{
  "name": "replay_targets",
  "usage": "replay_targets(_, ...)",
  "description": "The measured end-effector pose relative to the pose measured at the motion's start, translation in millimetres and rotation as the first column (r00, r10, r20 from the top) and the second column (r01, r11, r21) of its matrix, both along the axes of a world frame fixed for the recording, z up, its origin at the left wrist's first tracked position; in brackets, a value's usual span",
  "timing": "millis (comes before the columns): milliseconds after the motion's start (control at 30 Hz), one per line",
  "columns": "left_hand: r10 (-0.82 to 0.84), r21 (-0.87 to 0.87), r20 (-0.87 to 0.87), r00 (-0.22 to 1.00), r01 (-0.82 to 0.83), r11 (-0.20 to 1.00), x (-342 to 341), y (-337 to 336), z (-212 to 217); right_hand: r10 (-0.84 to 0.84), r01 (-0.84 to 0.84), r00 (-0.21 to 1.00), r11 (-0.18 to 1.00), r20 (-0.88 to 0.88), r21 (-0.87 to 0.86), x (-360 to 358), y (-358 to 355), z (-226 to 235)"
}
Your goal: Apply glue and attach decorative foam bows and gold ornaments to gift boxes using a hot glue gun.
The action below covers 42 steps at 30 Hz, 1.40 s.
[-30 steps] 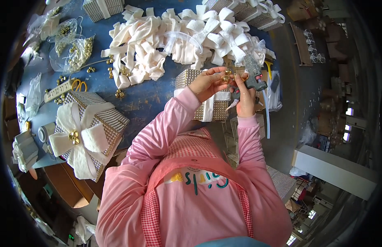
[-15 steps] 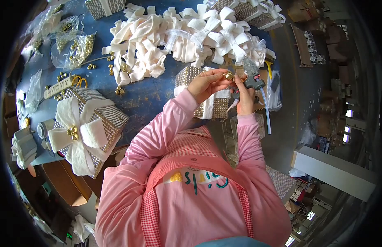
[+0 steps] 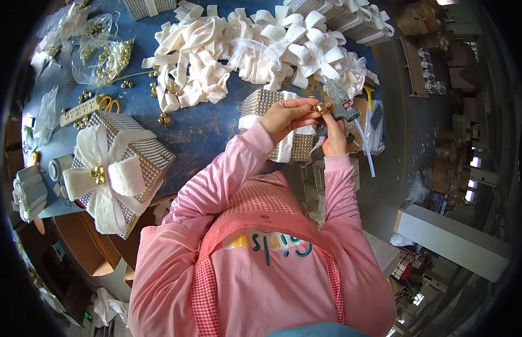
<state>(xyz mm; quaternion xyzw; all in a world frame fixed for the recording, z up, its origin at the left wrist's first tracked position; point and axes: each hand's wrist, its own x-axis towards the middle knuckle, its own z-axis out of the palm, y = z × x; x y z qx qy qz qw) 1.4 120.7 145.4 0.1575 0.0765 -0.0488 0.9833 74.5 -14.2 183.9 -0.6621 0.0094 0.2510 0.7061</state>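
a: while pinching a small gold bell ornament (image 3: 320, 106) between thumb and fingertips, left hand (image 3: 289, 115) lifted just above the studded gift box (image 3: 280, 132) on the blue table (image 3: 199, 132).
b: held high, likely, to meet the nozzle. right hand (image 3: 334, 140) clenched round the grip of a grey glue gun (image 3: 339, 101), tip almost touching the ornament.
a: probably kept off the box to spare the white ribbon band (image 3: 255, 121) from drips.
b: box faces all tiny silver studs, grid-like, glittery. band soft and matte.
a: same finish on the done box (image 3: 123, 168) further left, topped with a floppy white bow and a gold cluster (image 3: 98, 174) at its middle.
b: heaped beyond the hands, plush white bows (image 3: 249, 50), looped and folded, within easy reach.
a: loose gold bells (image 3: 165, 119) scattered near the heap, more in clear bags (image 3: 106, 56). round, shiny, hard-looking.
b: yellow-handled scissors (image 3: 108, 103) parked beside the done box, out of the way.
a: translucent glue stick (image 3: 365, 149) trailing from the gun's back.
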Motion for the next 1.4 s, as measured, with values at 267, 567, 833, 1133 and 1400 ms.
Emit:
replay_targets(267, 0.098, 0.169, 0.037, 0.994, -0.103, 0.980, -6, -8, 9, 0.032, -0.031, 0.983, 0.999, 0.183, -0.007, -1, 2, 2)
replay_targets(567, 0.293, 0.242, 0.179, 0.939, -0.330, 0.912, -13, -14, 18, 0.012, -0.014, 0.970, 1.000, 0.243, 0.008, -19, 14, 31)
replay_targets(833, 0.267, 0.121, 0.184, 0.946, -0.291, 0.949, -14, -14, 3, 0.069, -0.067, 0.998, 0.959, 0.003, 0.276, -8, 3, 23)
replay_targets(1133, 0.184, 0.055, 0.120, 0.976, -0.192, 0.980, -11, -9, -1, 0.174, -0.181, 0.931, 0.983, 0.321, -0.008, -10, 14, 25)
replay_targets(1400, 0.210, 0.218, -0.056, 0.976, -0.193, 0.957, -10, -13, 2, 0.420, -0.272, 0.804, 0.889, 0.421, -0.368, -21, 16, 30)
